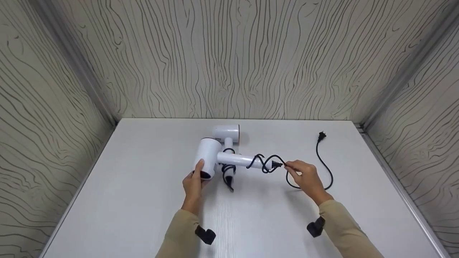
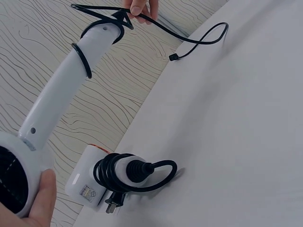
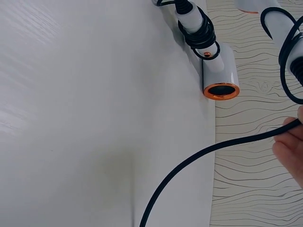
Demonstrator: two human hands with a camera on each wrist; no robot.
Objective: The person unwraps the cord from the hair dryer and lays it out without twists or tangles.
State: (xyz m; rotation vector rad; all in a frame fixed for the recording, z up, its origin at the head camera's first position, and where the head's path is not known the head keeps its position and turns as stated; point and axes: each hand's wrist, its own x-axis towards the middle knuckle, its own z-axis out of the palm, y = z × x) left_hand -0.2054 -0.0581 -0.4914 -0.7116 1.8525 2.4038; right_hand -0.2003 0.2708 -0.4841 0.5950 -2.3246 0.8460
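A white hair dryer (image 1: pixel 209 152) is held above the table by my left hand (image 1: pixel 193 184), which grips its barrel near the dark end. Its handle (image 2: pixel 61 90) points right in the head view, with the black cord (image 1: pixel 259 157) looped loosely round it. My right hand (image 1: pixel 304 177) pinches that cord just past the handle's end. From there the cord runs down to a plug (image 1: pixel 322 135) lying on the right of the table. Behind the held dryer, a second white hair dryer (image 1: pixel 226 132) lies on the table, its cord (image 2: pixel 111 172) wound tightly round its handle.
The white table (image 1: pixel 143 200) is bordered by wood-grain patterned panels (image 1: pixel 229 64) at the back and both sides. The second dryer's plug (image 2: pixel 113 202) hangs beside its wound cord. Grey metal strips (image 1: pixel 394 175) run along the side edges.
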